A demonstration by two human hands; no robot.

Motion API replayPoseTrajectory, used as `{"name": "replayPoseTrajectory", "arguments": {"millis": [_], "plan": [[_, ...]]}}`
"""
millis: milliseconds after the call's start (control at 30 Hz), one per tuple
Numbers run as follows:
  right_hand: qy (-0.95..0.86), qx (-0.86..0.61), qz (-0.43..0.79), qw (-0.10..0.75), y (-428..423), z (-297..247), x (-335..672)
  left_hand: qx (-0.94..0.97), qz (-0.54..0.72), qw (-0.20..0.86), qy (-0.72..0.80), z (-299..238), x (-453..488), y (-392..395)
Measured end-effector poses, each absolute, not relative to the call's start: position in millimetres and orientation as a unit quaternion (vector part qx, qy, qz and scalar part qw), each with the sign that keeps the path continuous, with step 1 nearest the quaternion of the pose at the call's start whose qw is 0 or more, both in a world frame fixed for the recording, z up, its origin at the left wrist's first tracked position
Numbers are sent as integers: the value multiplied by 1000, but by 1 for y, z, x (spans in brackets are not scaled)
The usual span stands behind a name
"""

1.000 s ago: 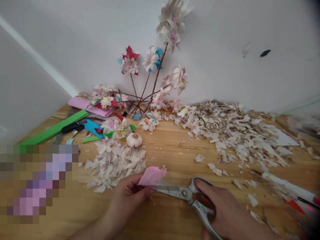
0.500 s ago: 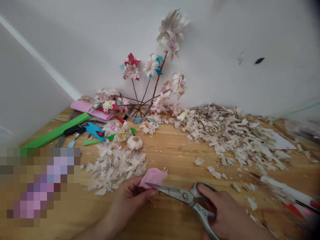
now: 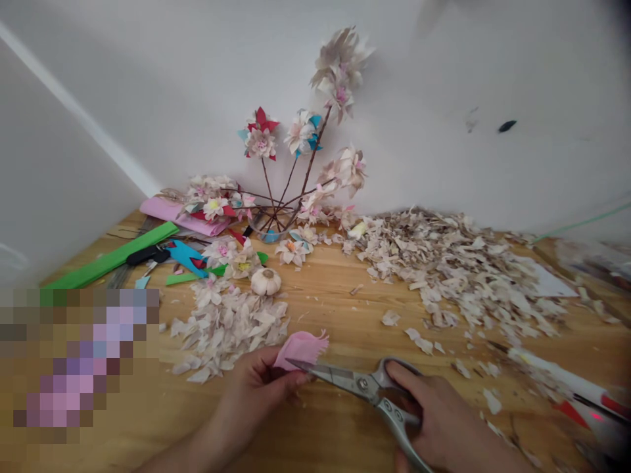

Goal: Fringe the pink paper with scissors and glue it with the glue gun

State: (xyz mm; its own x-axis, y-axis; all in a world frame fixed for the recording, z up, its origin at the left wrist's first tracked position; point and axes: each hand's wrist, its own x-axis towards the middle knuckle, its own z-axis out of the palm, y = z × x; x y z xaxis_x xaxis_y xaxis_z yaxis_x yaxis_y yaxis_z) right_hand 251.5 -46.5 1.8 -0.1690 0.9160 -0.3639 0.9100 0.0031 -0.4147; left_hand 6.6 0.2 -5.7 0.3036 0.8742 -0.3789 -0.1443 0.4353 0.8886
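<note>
My left hand [image 3: 256, 391] pinches a small pink piece of paper [image 3: 302, 347] with a fringed right edge, held just above the wooden table [image 3: 340, 309]. In my right hand [image 3: 444, 420] are steel scissors [image 3: 365, 387], fingers through the handles. The blades point left, nearly closed, with their tips at the lower edge of the pink paper beside my left fingertips.
Pale petal scraps lie in a heap [image 3: 231, 328] behind my left hand and in a bigger spread [image 3: 458, 276] at the right. Paper flowers on twigs [image 3: 305, 164] stand against the wall. A garlic bulb [image 3: 265, 281], green paper strip [image 3: 111, 261], pink roll [image 3: 172, 213] and blue scraps [image 3: 185, 256] lie left. A blurred patch covers the lower left.
The scissor blades have drawn back slightly to the right from across the pink paper to its lower edge. Both hands stay in nearly the same place; the view has tilted a little.
</note>
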Motion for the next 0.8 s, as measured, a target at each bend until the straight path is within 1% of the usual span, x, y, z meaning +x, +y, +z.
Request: {"name": "replayPoseTrajectory", "arguments": {"millis": [233,433,600,800], "plan": [[-724,-628,285,12,-46,1,252,371,389,693,481,-5,7,0],[-722,-631,283,0,-48,2,250,375,378,695,483,1,9,-1],[-719,-635,283,-4,-47,-1,252,380,376,697,477,-5,8,-2],[-697,-645,311,35,-49,-3,253,387,372,705,464,-8,8,0]]}}
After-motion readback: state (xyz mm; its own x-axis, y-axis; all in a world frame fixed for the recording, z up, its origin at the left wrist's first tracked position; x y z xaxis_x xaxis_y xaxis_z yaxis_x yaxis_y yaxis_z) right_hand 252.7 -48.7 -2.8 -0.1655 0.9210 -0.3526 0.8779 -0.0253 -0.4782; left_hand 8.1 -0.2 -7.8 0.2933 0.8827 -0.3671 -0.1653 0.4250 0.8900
